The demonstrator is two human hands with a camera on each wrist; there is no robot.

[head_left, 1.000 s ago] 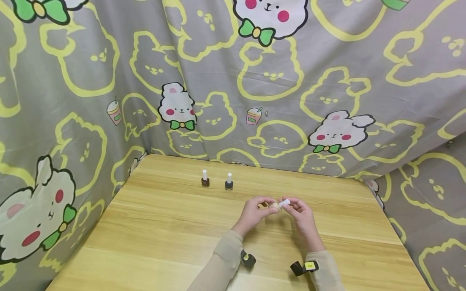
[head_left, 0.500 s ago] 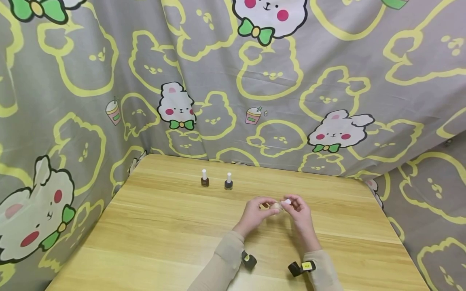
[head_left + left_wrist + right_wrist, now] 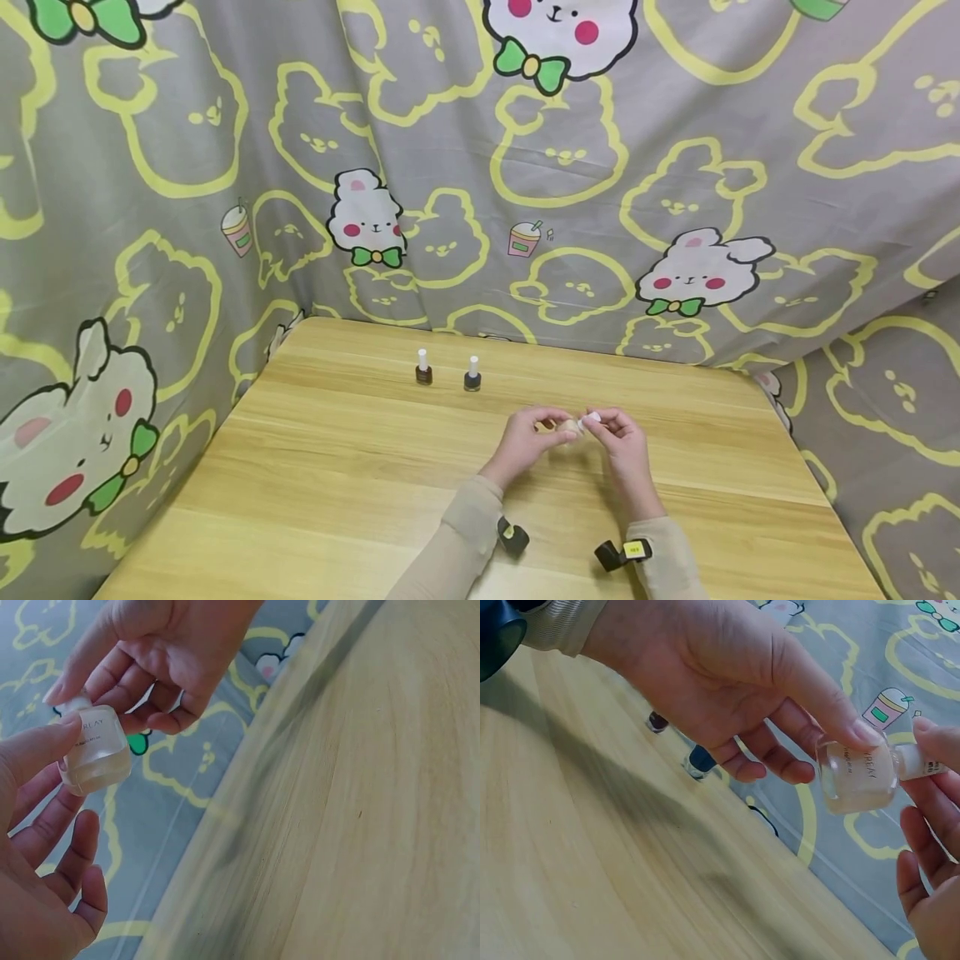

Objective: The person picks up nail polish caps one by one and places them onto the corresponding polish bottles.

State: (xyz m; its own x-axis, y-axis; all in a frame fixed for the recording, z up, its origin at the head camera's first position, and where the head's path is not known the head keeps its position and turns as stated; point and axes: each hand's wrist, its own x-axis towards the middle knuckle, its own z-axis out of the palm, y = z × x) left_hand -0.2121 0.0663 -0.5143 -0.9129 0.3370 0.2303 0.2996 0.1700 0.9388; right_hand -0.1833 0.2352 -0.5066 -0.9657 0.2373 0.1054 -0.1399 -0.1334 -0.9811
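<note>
In the head view my left hand [image 3: 525, 437] holds a small clear bottle of pale nail polish [image 3: 855, 780] between thumb and fingers, above the table. With thumb and fingertips, my right hand [image 3: 622, 446] pinches the white cap [image 3: 915, 761] at the bottle's neck. The bottle lies tilted on its side, its cap end toward the right hand. Dark lettering shows on its front in both wrist views. My right fingers cover part of the cap.
Two more nail polish bottles with white caps stand upright toward the back of the wooden table [image 3: 337, 467]: a dark brown one [image 3: 423, 375] and a near-black one [image 3: 472, 381]. A patterned grey curtain [image 3: 450, 150] hangs behind and at both sides.
My right fingers have shifted and turned about the cap, covering more of it half a second ago and less now. My left hand stays nearly still with the bottle.
</note>
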